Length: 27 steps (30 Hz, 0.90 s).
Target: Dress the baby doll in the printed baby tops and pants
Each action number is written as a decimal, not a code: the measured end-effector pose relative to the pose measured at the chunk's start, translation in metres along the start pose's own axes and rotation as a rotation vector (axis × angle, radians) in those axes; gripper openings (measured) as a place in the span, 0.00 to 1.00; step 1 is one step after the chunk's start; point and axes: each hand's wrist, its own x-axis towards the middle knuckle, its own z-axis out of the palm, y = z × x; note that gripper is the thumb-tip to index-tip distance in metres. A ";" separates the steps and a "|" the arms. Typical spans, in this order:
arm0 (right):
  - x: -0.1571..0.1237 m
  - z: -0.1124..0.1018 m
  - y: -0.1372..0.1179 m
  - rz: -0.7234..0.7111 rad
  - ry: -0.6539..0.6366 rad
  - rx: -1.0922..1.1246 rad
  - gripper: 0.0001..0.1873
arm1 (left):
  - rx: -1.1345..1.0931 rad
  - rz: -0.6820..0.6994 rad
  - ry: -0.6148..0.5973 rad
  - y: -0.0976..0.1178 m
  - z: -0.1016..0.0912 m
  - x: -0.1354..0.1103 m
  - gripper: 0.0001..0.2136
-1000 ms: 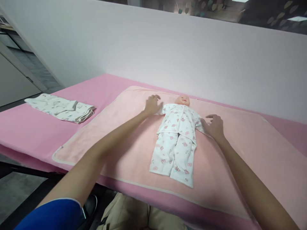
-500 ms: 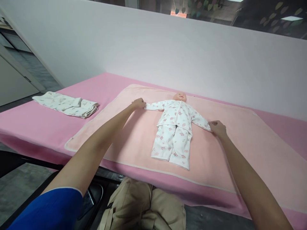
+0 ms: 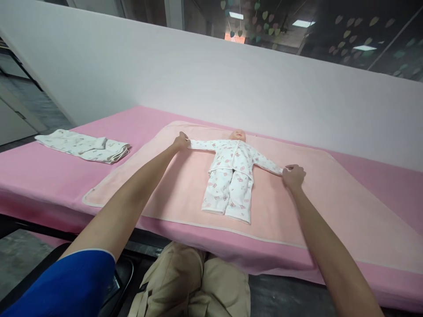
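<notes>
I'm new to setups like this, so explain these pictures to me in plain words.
There is no machine here: a person works with two bare hands. Every picture comes from one camera worn on that person's head, looking forward and down, so the arms reach in from the bottom.

A pink cover lies over the surface, with a paler mat spread on it. On the mat a doll lies face up in a printed white top and matching trousers. A folded cloth sits off the mat, toward the left.

The left hand pinches the end of one sleeve. The right hand is at the end of the other sleeve; its exact grip is hard to make out.
</notes>
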 end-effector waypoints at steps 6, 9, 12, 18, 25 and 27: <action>-0.030 0.038 -0.086 -0.325 -0.130 0.196 0.14 | -0.054 0.263 0.100 0.050 0.019 -0.034 0.12; -0.038 0.065 -0.127 -0.382 -0.282 0.315 0.14 | -0.155 0.488 0.001 0.090 0.051 -0.060 0.12; -0.041 0.087 -0.147 -0.317 -0.346 0.407 0.15 | -0.319 0.610 -0.202 0.118 0.077 -0.080 0.15; -0.055 0.105 -0.140 -0.222 -0.381 0.556 0.22 | -0.409 0.607 -0.435 0.115 0.076 -0.087 0.17; -0.065 0.107 -0.140 -0.305 -0.320 0.628 0.22 | -0.598 0.574 -0.598 0.101 0.073 -0.083 0.15; -0.065 0.108 -0.139 -0.325 -0.301 0.621 0.20 | -0.621 0.552 -0.619 0.101 0.076 -0.084 0.15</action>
